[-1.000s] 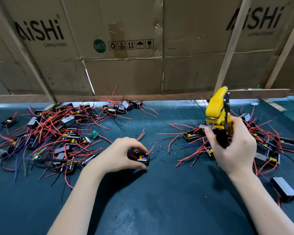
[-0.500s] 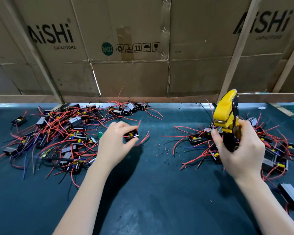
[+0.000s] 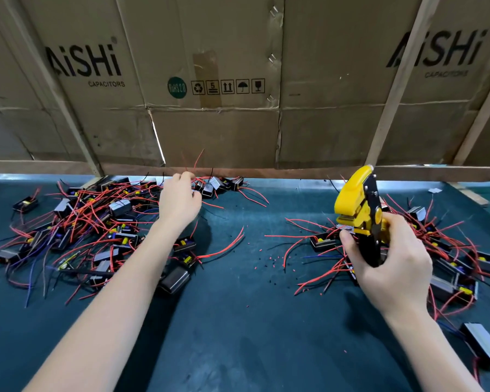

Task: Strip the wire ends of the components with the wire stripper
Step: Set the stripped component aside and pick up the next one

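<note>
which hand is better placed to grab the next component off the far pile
Left. The left hand is already stretched over the far end of the left pile, fingers at the components there. The right hand is occupied gripping the wire stripper.

Flattened AiSHi cardboard boxes [image 3: 215,80] as backdrop, wooden slats [image 3: 393,89] across them, dark green mat [image 3: 252,321]

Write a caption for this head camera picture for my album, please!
Right hand holds the yellow wire stripper upright while the left hand reaches into the far component pile.
</note>
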